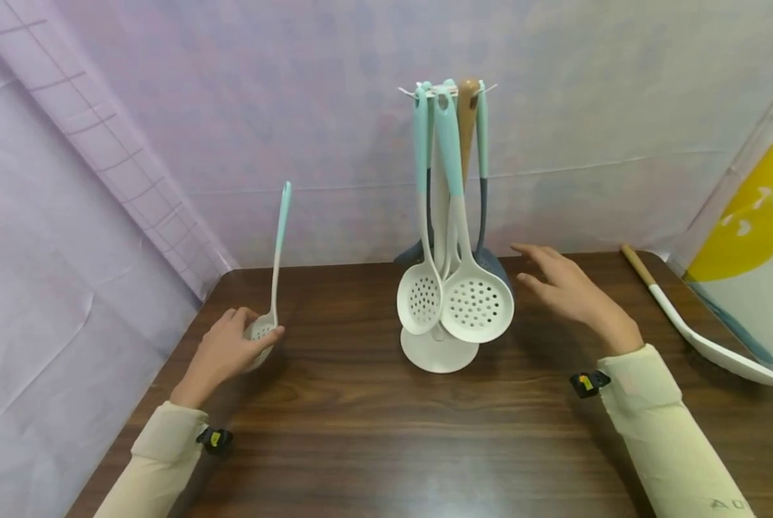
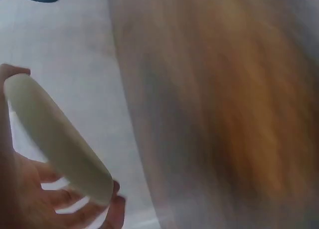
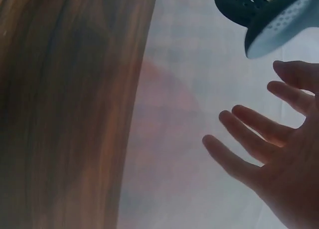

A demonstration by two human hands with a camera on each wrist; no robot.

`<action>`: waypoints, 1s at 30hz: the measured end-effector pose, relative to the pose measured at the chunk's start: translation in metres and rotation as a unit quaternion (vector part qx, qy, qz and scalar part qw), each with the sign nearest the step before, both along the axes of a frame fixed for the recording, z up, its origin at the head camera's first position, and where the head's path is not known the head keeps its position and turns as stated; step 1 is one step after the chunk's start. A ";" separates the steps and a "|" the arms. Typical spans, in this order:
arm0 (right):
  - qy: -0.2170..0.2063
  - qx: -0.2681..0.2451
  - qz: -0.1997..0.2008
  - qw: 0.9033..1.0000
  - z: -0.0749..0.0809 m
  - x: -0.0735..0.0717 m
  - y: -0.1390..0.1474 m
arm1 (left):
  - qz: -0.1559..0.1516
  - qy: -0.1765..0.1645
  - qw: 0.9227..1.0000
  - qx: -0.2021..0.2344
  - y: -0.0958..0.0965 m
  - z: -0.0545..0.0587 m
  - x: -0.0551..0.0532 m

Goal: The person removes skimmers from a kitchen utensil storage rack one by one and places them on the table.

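Observation:
At the left of the head view, my left hand [image 1: 223, 350] grips a white perforated skimmer [image 1: 263, 328] by its round head. Its mint-green handle [image 1: 283, 216] points upward. The left wrist view shows the pale edge of the skimmer head [image 2: 57, 134] between thumb and fingers. My right hand [image 1: 564, 291] is in the air just right of the hanging utensils, fingers spread, holding nothing. In the right wrist view those spread fingers [image 3: 244, 134] stand below a white skimmer [image 3: 284, 27]. Two white skimmers [image 1: 477, 301] hang at the front of a white utensil stand [image 1: 440, 351].
Behind them on the stand hang dark-headed utensils [image 1: 493, 265] and one with a wooden handle [image 1: 468, 108]. A white turner with a wooden handle [image 1: 674, 316] lies at the right of the brown table [image 1: 373, 439]. Pale cloth [image 1: 335, 129] hangs behind.

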State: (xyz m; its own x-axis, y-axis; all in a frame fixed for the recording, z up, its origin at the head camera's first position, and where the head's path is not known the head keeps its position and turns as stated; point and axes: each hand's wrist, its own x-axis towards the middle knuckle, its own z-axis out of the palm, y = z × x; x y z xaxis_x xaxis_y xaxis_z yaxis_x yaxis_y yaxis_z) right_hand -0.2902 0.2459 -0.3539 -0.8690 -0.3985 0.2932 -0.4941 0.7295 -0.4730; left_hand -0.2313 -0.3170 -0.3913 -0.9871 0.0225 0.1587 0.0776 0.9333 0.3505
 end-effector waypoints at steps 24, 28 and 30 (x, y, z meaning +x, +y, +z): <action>-0.004 -0.083 0.046 0.996 -0.008 -0.020 -0.029 | 0.035 -0.260 0.961 -0.087 -0.078 0.026 0.002; -0.006 -0.104 0.060 0.993 -0.008 -0.019 -0.029 | 0.043 -0.263 0.961 -0.075 -0.077 0.030 0.000; -0.009 -0.114 0.069 0.991 -0.009 -0.019 -0.029 | 0.046 -0.266 0.960 -0.076 -0.076 0.032 -0.002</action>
